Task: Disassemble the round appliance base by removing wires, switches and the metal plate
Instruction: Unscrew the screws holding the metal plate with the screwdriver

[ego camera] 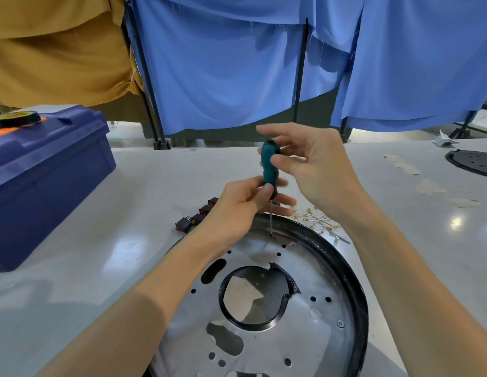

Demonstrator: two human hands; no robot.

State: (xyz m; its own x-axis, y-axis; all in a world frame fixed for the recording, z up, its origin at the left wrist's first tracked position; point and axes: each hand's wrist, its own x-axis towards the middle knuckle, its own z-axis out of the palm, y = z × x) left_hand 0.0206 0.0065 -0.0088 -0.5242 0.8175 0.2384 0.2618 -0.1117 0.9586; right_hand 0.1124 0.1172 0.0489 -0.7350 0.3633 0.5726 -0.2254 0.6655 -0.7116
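Gap between toolbox (46, 172) and switches (198, 217) (wires (315, 219) rightward)

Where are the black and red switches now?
In the head view, the switches lie on the table, just left of the left hand and right of the blue toolbox.

two hands (236, 205) (315, 167), one screwdriver (269, 165), four switches (183, 224) (198, 217) (205, 209) (213, 201), one metal plate (318, 278), one toolbox (46, 170), one tape roll (17, 117)

Left grip (238, 206) tight, right grip (318, 170) loose
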